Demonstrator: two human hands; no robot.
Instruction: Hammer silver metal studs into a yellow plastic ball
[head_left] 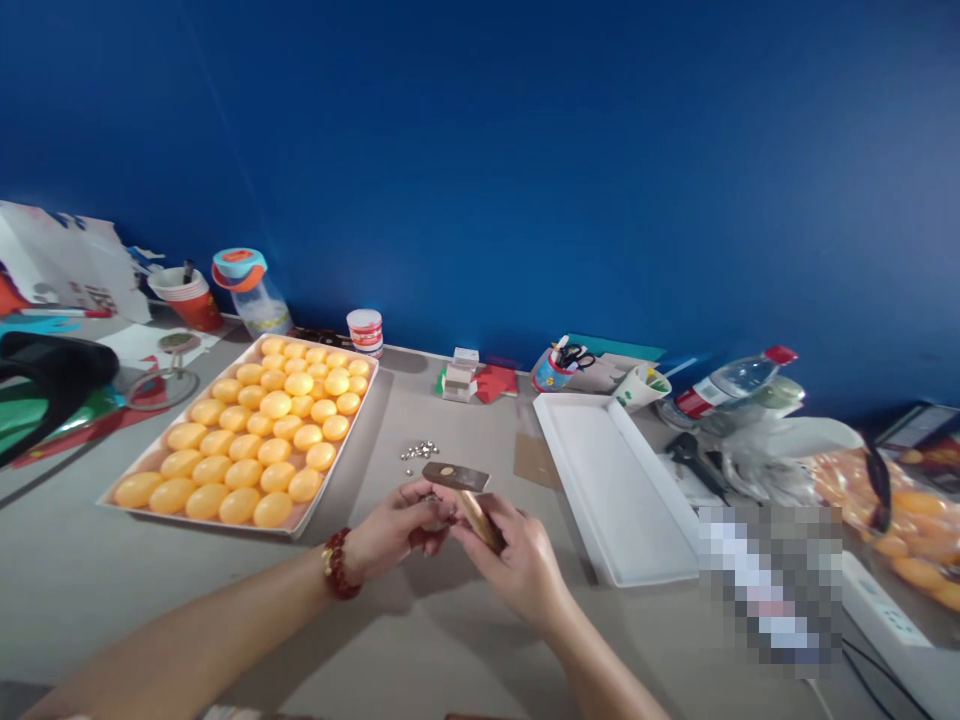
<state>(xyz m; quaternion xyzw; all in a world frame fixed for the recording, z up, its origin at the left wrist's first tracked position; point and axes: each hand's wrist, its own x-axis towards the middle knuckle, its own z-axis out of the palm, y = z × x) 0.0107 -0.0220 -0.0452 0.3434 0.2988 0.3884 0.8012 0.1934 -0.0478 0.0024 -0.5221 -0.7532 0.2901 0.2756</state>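
Observation:
My right hand [517, 560] is closed round the wooden handle of a small hammer [459, 482], whose dark head points left above my fingers. My left hand [401, 530], with a red bead bracelet at the wrist, is pinched shut just under the hammer head on something I cannot make out. Both hands meet over the grey table [420, 640] near its middle. A small heap of shiny metal studs [418, 452] lies just beyond them.
A tray of several orange balls [255, 430] sits to the left. A white tray [615, 480] lies to the right. Cups, a jar, scissors, a water bottle [731, 385] and bags line the blue wall. A power strip [885, 610] lies at the right edge.

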